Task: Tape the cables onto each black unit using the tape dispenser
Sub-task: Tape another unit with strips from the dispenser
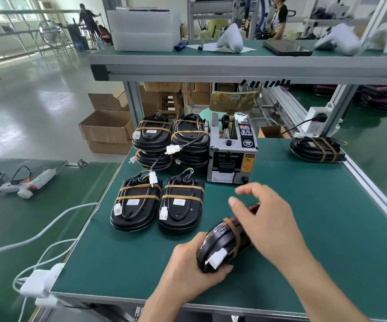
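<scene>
Two hands in play: my left hand point(187, 270) is gripping a glossy black oval unit point(225, 242) wrapped in brown tape on the green bench point(304, 228), my right hand point(264, 219) is hovering over it, fingers relaxed, near the grey tape dispenser point(232, 154).

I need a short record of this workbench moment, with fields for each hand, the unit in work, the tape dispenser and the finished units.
left hand: left hand grips the near end of the held black unit
right hand: right hand open over the same unit, fingers relaxed
unit in work: tilted, brown tape band around it, white connector at its near end
tape dispenser: tape dispenser stands upright behind the hands on the green mat
finished units: two taped units flat side by side; stacks behind them
</scene>
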Motion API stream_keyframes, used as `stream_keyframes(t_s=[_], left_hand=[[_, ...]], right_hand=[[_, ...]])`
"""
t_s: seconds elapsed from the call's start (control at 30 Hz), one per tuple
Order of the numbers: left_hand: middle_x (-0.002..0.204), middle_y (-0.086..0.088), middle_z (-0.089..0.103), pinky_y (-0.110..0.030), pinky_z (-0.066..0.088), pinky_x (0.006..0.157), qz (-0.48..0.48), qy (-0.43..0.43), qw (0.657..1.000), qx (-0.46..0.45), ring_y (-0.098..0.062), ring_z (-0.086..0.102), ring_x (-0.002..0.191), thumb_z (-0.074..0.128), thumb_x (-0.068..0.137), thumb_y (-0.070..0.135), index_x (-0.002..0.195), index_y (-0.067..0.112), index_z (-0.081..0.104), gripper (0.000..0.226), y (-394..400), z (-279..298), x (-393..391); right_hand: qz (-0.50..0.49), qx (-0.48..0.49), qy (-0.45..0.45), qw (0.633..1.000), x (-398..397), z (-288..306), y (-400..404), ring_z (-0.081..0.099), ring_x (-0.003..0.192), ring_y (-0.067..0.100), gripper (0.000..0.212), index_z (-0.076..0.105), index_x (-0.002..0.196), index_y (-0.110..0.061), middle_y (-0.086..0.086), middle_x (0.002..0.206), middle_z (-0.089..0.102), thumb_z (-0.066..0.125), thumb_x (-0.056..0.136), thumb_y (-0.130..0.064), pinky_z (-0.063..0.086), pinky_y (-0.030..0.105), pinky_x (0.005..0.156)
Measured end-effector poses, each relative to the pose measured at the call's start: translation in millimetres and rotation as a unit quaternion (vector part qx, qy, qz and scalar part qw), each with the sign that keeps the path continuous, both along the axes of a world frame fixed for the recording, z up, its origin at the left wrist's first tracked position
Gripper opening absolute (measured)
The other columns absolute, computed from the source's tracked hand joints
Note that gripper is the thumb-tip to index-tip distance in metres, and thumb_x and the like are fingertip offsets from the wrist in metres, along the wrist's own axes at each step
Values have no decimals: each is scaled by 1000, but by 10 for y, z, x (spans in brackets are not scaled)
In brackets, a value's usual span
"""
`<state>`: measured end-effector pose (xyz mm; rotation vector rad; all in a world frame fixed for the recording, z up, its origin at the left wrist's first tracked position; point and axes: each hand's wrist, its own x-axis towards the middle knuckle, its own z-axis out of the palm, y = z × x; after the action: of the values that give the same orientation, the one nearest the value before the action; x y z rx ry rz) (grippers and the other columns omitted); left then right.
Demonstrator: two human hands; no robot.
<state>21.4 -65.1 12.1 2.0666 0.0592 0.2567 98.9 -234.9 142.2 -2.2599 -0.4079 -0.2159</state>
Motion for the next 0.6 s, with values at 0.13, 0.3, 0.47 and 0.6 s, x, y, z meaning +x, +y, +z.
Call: stream_keyframes(t_s=[0.13, 0.3, 0.47, 0.6], left_hand=[[82, 14, 73, -32, 58, 69, -5, -8, 1000, -3, -10, 65, 69, 91, 70, 48, 111, 39, 65, 49, -9, 21, -8], [80, 17, 72, -22, 53, 68, -8, -14, 1000, 3, -5, 63, 67, 91, 71, 47, 108, 41, 62, 48, -14, 47, -11], [83, 15, 73, -31, 57, 71, -3, -5, 1000, 7, -10, 65, 71, 91, 70, 52, 108, 35, 63, 49, -8, 38, -4], [82, 16, 73, -29, 57, 70, 2, -9, 1000, 10, -11, 65, 70, 90, 70, 51, 105, 34, 64, 48, -10, 37, -7]], right_hand=[[-21, 62, 45, 997, 665, 166, 129, 61, 72, -10, 13, 77, 86, -23, -21, 73, 70, 67, 94, -26, 42, 8, 65], [-83, 142, 257, 952, 1446, -2, 418, 71, 67, 17, 15, 75, 87, -2, 14, 92, 78, 63, 93, -8, 45, 29, 61], [-138, 205, 311, 918, 1666, -102, 582, 66, 58, 23, 20, 63, 114, 3, 19, 102, 74, 63, 94, -1, 49, 29, 49], [-188, 289, 321, 882, 1706, -142, 644, 65, 53, 25, 16, 62, 108, 4, 17, 89, 68, 62, 93, 10, 56, 26, 42]])
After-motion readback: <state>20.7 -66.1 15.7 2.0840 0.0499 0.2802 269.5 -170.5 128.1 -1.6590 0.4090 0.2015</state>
